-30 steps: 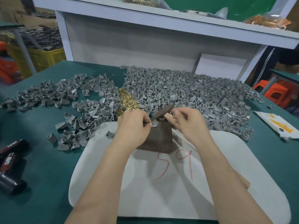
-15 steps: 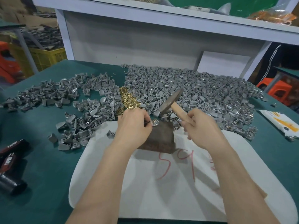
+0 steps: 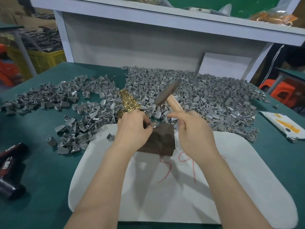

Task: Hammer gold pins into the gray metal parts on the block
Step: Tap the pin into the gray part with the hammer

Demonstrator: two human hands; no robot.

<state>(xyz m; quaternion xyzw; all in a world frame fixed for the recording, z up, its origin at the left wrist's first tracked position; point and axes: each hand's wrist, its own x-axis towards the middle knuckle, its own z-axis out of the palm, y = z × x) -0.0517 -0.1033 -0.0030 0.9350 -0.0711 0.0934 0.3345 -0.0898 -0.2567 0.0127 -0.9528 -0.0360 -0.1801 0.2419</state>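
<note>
A dark brown block (image 3: 160,141) sits on the white pad (image 3: 181,187). At the block's far edge my left hand (image 3: 132,128) pinches a small gray metal part (image 3: 155,125) with a gold pin in it. The wooden handle of a hammer (image 3: 168,94) is gripped by my right hand (image 3: 193,131). Its dark head is raised above and behind the block. A heap of gold pins (image 3: 127,103) lies just beyond my left hand.
Gray metal parts lie in a big pile (image 3: 206,98) behind the block and a looser spread (image 3: 62,100) at left. Black cans (image 3: 9,164) lie at the left table edge. A white packet (image 3: 283,126) lies at right. A white shelf unit (image 3: 148,40) stands behind.
My right hand has swung the hammer up from the block, so its head now stands higher and farther back. My left hand has kept its pinch on the part.
</note>
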